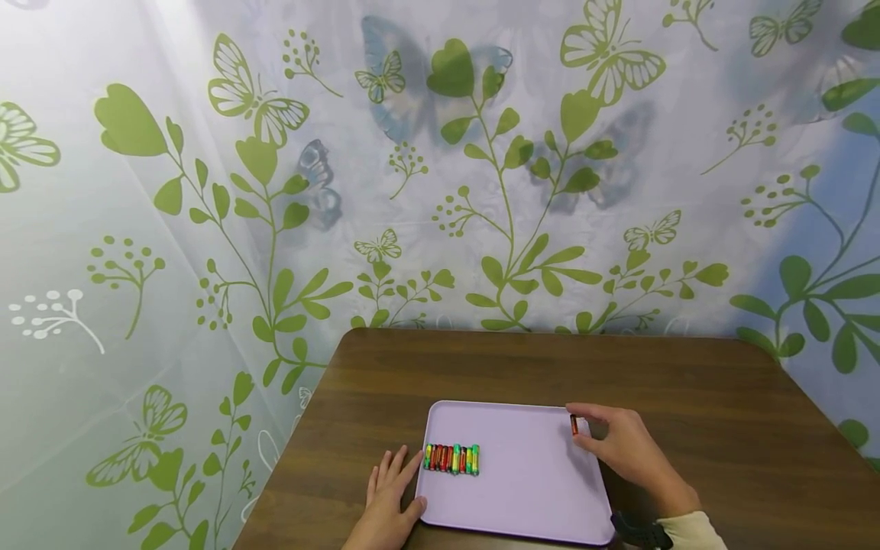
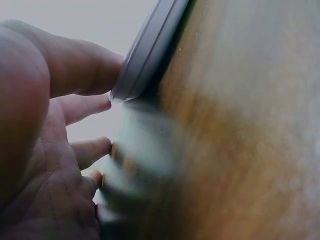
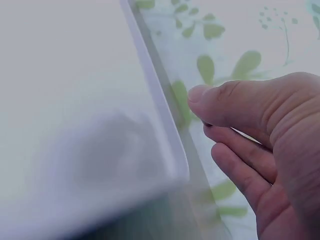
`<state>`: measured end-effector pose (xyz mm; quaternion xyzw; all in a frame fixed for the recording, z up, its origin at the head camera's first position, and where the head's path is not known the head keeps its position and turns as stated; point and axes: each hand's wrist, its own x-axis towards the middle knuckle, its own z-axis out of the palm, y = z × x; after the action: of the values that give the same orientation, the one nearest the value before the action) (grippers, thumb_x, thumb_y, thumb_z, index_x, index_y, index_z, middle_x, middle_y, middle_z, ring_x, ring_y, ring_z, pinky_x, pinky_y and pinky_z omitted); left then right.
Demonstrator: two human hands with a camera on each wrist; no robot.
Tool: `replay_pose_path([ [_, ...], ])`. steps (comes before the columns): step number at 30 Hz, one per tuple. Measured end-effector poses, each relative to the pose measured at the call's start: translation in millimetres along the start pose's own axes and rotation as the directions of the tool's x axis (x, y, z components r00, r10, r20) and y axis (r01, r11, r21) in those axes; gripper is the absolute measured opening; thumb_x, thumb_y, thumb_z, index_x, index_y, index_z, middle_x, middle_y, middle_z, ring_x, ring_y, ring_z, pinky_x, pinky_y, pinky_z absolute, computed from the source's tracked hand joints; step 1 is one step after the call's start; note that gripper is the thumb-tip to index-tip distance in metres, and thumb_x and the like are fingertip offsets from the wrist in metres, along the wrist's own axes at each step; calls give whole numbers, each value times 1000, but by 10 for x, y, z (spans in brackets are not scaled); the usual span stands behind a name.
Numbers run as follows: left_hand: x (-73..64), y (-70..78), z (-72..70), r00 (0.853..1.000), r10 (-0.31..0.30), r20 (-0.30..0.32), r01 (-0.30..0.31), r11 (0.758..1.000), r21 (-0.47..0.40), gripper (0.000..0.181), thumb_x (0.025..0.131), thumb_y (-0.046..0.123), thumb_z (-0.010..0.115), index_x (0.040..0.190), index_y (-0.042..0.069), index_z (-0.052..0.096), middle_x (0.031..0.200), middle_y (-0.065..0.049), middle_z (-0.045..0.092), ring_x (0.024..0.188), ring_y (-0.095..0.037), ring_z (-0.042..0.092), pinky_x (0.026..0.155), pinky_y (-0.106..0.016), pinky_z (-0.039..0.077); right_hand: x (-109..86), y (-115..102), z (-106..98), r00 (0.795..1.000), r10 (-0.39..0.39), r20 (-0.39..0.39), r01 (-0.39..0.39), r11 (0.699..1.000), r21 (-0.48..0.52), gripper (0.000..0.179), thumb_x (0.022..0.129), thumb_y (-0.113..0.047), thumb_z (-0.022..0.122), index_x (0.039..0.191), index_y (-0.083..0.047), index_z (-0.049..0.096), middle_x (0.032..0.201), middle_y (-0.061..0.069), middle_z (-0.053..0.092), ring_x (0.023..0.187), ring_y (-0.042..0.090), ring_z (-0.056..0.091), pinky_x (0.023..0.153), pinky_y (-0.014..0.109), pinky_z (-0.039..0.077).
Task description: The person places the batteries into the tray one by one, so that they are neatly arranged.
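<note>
A row of several small batteries [image 1: 451, 459], red, green and yellow, lies side by side near the left edge of a pale lilac tray [image 1: 519, 496]. Over the tray's far right corner my right hand [image 1: 629, 449] pinches one more battery [image 1: 574, 425], dark and red, upright between thumb and fingertips. In the right wrist view the right hand [image 3: 250, 130] mostly hides that battery. My left hand [image 1: 390, 500] rests at the tray's left side, fingers straight and spread. Its thumb touches the tray's rim [image 2: 150, 47] in the left wrist view.
The tray lies on a dark brown wooden table [image 1: 550, 367] with rounded corners. Behind and to the left hangs a white curtain [image 1: 412, 191] printed with green leaves and butterflies. A dark watch strap [image 1: 641, 532] circles my right wrist, beside a cream sleeve [image 1: 690, 532].
</note>
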<state>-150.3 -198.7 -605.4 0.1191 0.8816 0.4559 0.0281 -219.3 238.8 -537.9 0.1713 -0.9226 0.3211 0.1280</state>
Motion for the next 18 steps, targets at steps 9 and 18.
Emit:
replay_pose_path([
  [9,-47,186,-46,1000,8,0,-8,999,-47,72,94,13,75,162,11,53,173,-39,27,160,-67,3,127,-70,-19,162,-296,405,995,-87,43,83,992,90,47,82,-9,93,128,-11,82,126,-4,82,117,22,78,98,44,63],
  [18,-36,150,-41,1000,14,0,-14,1000,-20,72,95,12,73,164,13,51,173,-38,28,160,-67,3,123,-77,-11,170,-608,779,983,-168,69,155,974,163,44,82,-9,93,124,-9,83,122,-1,84,113,22,80,97,40,64],
])
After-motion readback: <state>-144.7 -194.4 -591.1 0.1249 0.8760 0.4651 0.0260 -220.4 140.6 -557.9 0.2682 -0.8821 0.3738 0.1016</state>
